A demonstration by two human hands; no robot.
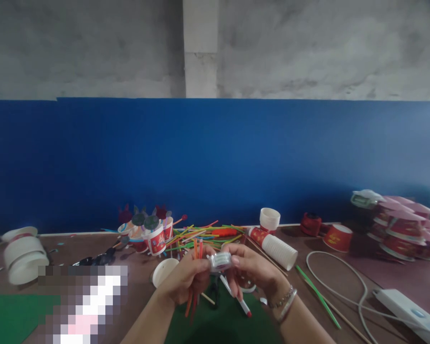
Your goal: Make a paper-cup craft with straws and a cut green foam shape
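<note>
My left hand point(191, 277) is closed round a few thin orange-red sticks point(188, 306), which stick out above and below the fingers. A small roll of clear tape point(221, 261) sits between both hands, its left side against my left fingertips. My right hand point(252, 270) grips the roll's right side with thumb and fingers. Just under the hands lies a white marker pen with a red end point(245, 306), on a dark green sheet point(222, 325). Whether a strip of tape is pulled out I cannot tell.
Many coloured sticks point(200, 234) lie in a pile behind the hands. Decorated paper cups point(155, 240) stand left of it; stacked white cups point(281, 252) lie right. A power strip point(408, 310) and looped cable point(365, 286) are at the right. Pink-topped cups point(403, 229) stand beyond.
</note>
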